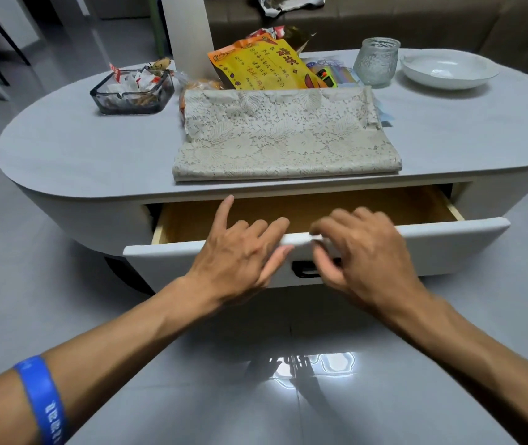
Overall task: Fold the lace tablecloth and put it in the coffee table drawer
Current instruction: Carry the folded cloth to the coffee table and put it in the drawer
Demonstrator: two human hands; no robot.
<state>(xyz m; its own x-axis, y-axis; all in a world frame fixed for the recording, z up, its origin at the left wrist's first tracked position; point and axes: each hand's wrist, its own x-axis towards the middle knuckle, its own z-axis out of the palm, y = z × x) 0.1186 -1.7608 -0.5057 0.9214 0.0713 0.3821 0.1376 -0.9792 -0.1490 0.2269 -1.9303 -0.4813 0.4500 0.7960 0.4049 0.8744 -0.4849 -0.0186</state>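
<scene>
While folded lace tablecloth (pixel 285 139) tops it, coffee table (pixel 95 149) stands on grey tiles.

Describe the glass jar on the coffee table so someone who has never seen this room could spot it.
On the oval grey coffee table, look to the far right side. The glass jar stands upright between the snack packets and the shallow white bowl. It alone is clear, textured and rounded.

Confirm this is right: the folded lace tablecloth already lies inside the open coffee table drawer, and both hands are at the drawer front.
Not quite. The head view shows the folded lace tablecloth lying on the coffee table top, above the open drawer, whose visible inside holds nothing. The rest stands: the left hand and right hand are both at the drawer front.
</scene>
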